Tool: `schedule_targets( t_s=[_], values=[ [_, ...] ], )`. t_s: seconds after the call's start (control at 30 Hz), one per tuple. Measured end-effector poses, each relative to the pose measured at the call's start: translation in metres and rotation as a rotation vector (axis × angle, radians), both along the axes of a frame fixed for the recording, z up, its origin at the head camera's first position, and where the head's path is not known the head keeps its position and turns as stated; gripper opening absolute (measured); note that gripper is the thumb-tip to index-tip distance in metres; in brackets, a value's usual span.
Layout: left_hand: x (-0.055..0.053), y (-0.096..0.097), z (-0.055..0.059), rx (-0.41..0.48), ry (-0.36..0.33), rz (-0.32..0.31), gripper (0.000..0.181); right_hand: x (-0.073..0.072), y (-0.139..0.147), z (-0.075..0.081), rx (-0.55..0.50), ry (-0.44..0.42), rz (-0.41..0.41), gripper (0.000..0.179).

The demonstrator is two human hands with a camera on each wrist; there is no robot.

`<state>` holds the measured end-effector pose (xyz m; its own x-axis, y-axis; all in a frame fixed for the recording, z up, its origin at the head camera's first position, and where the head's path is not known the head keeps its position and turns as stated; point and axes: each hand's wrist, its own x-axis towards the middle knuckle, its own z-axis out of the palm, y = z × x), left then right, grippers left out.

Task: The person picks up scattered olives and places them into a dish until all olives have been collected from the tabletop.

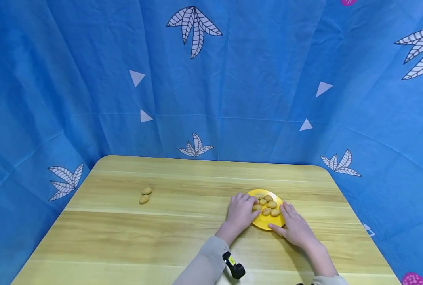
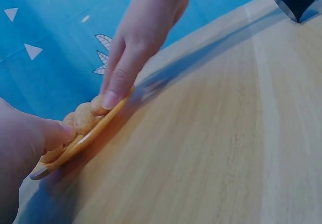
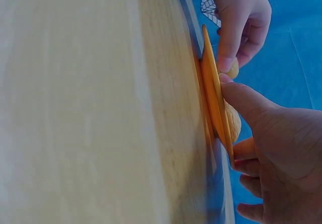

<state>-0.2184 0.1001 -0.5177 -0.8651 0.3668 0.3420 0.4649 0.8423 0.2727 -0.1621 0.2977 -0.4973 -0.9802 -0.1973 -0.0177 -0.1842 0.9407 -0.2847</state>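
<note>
A round yellow plate [image 1: 265, 224] with several tan, wrinkled walnuts [image 1: 266, 211] lies on the table right of centre. At its left side, my left hand [image 1: 241, 209] reaches over the rim and pinches one walnut [image 3: 232, 69] between thumb and fingers, just above the plate. Across from it, my right hand [image 1: 297, 227] holds the plate's right side, with the thumb at the near rim and the fingers at the right edge. The right wrist view shows that thumb on the rim, beside another walnut [image 3: 233, 123].
Two more walnuts [image 1: 145, 195] lie close together at the table's far left. The wooden table [image 1: 126, 245] ends at a blue patterned cloth [image 1: 218, 87] behind and at both sides. A black wrist camera [image 1: 235, 267] hangs at the left sleeve.
</note>
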Motion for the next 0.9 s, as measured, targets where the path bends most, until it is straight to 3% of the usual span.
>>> schedule_targets(
  t_s=[0.57,0.9],
  values=[
    [-0.003,0.014,-0.003,-0.053,-0.027,0.041,0.022,0.001,-0.002,0.001,0.006,0.013,0.006,0.089],
    [-0.001,0.015,-0.004,-0.053,0.007,0.028,0.022,0.002,-0.003,0.001,-0.007,0.003,-0.005,0.090]
  ],
)
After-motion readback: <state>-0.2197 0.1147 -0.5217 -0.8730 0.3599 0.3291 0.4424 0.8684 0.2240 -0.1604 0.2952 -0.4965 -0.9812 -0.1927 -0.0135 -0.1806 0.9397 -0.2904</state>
